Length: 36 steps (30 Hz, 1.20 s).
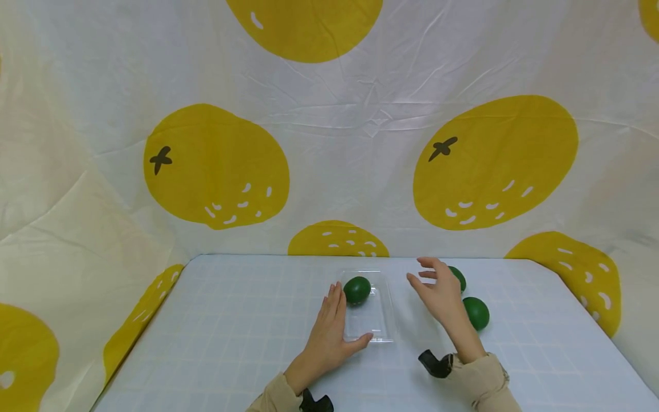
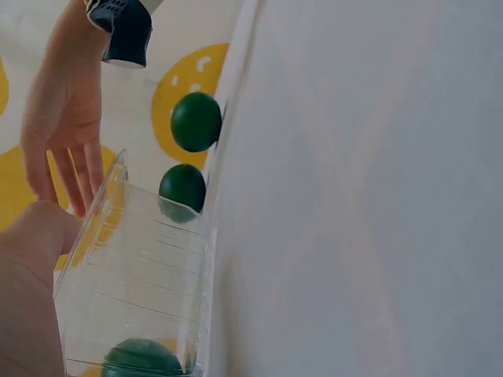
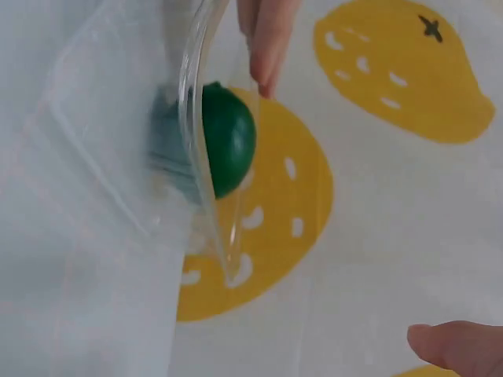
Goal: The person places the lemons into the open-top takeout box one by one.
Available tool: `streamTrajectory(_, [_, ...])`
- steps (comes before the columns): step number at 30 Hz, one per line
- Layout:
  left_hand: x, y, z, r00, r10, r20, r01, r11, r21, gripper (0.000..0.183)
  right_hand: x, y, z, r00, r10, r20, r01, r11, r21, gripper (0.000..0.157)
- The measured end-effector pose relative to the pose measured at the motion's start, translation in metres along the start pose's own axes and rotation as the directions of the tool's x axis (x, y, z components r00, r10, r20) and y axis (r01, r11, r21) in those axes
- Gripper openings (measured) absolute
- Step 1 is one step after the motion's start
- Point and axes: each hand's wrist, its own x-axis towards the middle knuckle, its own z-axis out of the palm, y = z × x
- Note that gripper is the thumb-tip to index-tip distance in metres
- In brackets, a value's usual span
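A clear plastic box (image 1: 378, 323) stands on the table with one smooth green fruit (image 1: 357, 290), like a lime, at its far left. My left hand (image 1: 327, 337) lies along the left side of the box, fingers straight, thumb stretched past the near edge. In the air right of the box is my right hand (image 1: 440, 292), its fingers spread and slightly bent, with nothing between them. Two more green fruits sit beyond and beside the right wrist: the near one (image 1: 476, 313) shows mostly, while the hand partly covers the far one (image 1: 457, 278).
A pale checked cloth (image 1: 231, 326) covers the table. Behind it hangs a white curtain (image 1: 350, 154) with large yellow fruit prints. Black wrist cameras (image 1: 435, 364) are strapped on at the beige sleeves.
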Motion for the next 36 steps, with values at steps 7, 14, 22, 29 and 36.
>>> streamTrajectory(7, [0.000, 0.000, 0.000, 1.000, 0.001, 0.000, -0.001, 1.000, 0.003, 0.110, -0.005, 0.037, -0.046, 0.994, -0.017, -0.104, 0.020, 0.999, 0.033, 0.039])
streamTrajectory(14, [0.001, 0.000, -0.001, 1.000, -0.012, 0.016, 0.012, 1.000, 0.003, 0.110, -0.009, 0.082, -0.081, 0.993, 0.077, -0.093, -0.067, 0.992, 0.107, 0.042])
streamTrajectory(22, [0.001, 0.002, -0.002, 0.999, -0.028, 0.035, 0.028, 1.000, -0.002, 0.109, -0.016, 0.134, -0.093, 0.989, 0.132, 0.066, -0.146, 0.935, 0.324, 0.039])
streamTrajectory(29, [-0.001, 0.002, -0.001, 1.000, -0.016, 0.025, 0.016, 1.000, 0.011, 0.110, -0.024, 0.160, -0.087, 0.963, 0.187, 0.196, -0.232, 0.943, 0.237, 0.052])
streamTrajectory(36, [-0.001, 0.001, 0.000, 1.000, -0.019, 0.018, 0.019, 1.000, 0.018, 0.111, -0.026, 0.166, -0.087, 0.926, 0.181, 0.332, -0.282, 0.915, 0.288, 0.061])
